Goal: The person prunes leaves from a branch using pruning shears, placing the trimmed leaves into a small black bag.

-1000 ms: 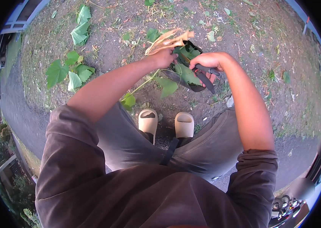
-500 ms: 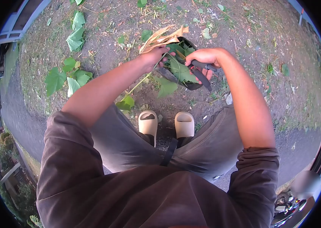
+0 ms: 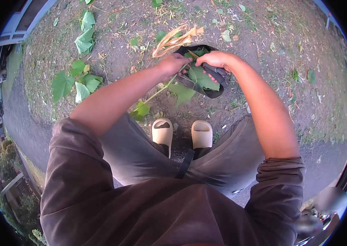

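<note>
My left hand (image 3: pixel 174 65) is closed on a green vine stem (image 3: pixel 159 91) that trails down toward a leaf near my feet. Close by on the right, my right hand (image 3: pixel 214 62) is wrapped round the dark handles of pruning shears (image 3: pixel 212 74); their blade end lies near the stem by my left fingertips, partly hidden. Beneath both hands is a black container (image 3: pixel 214 93) with large green leaves (image 3: pixel 200 78) in it. Dry tan husks (image 3: pixel 176 40) are just beyond my left hand. A green leaf (image 3: pixel 183 92) hangs beside the container's left side.
Vine leaves (image 3: pixel 62 85) lie on the ground at the left, with more leaves (image 3: pixel 84 41) farther up. Two beige slides (image 3: pixel 162 132) are on my feet below the container. Scattered dry bits and grass cover the soil. Parked vehicles stand at the lower right edge.
My right hand and the shears have moved left and closer to my left hand. The shears' handles have come together. The container's black rim shows more at the top.
</note>
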`<move>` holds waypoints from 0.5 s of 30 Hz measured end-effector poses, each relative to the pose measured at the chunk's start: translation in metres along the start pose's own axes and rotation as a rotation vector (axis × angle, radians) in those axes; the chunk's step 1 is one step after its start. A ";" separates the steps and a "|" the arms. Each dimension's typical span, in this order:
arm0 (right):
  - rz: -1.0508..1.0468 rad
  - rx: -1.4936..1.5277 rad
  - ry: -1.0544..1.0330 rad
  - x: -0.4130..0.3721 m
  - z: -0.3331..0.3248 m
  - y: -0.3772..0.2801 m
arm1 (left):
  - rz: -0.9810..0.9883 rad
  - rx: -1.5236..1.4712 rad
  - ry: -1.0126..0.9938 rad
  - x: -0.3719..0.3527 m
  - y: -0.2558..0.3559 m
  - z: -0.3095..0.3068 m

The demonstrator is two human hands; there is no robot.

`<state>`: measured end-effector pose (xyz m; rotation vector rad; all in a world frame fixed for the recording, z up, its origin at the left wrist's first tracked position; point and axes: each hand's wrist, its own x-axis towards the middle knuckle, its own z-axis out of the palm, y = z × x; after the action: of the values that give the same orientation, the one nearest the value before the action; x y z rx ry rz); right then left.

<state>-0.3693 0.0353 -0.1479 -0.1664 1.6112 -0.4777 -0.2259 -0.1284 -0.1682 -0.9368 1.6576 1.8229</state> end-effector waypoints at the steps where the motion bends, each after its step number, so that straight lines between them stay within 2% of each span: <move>1: 0.021 -0.006 0.041 -0.001 0.000 0.000 | -0.028 0.010 0.002 -0.003 0.002 0.002; 2: 0.020 -0.005 0.043 0.001 -0.001 0.002 | -0.026 0.012 0.001 -0.003 0.002 -0.003; 4: 0.011 -0.069 0.091 0.005 -0.004 0.007 | -0.128 0.378 -0.284 -0.009 0.003 -0.019; 5: 0.014 -0.069 0.090 0.006 -0.007 0.008 | -0.083 0.601 -0.300 -0.016 0.007 -0.023; 6: 0.006 -0.075 0.084 0.008 -0.008 0.008 | -0.090 0.597 -0.301 -0.017 0.002 -0.028; 8: -0.010 -0.085 0.070 0.006 -0.007 0.003 | 0.113 0.753 -0.322 -0.022 -0.002 -0.038; 9: -0.028 -0.081 0.076 0.005 -0.005 -0.001 | 0.107 0.756 -0.317 -0.026 -0.004 -0.044; 11: -0.054 -0.081 0.086 0.008 -0.004 -0.004 | 0.239 0.983 -0.150 -0.052 0.008 -0.046; 12: -0.076 -0.096 0.115 0.014 -0.004 -0.004 | 0.243 0.986 -0.139 -0.059 0.006 -0.050; 14: -0.105 -0.120 0.142 0.012 -0.009 -0.006 | 0.372 1.299 0.091 -0.077 0.005 -0.053; 15: -0.048 -0.188 0.107 0.009 -0.012 -0.003 | 0.371 1.299 0.101 -0.085 0.005 -0.052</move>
<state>-0.3831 0.0312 -0.1548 -0.3261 1.7605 -0.3767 -0.1673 -0.1735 -0.1014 -0.1204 2.5692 0.4950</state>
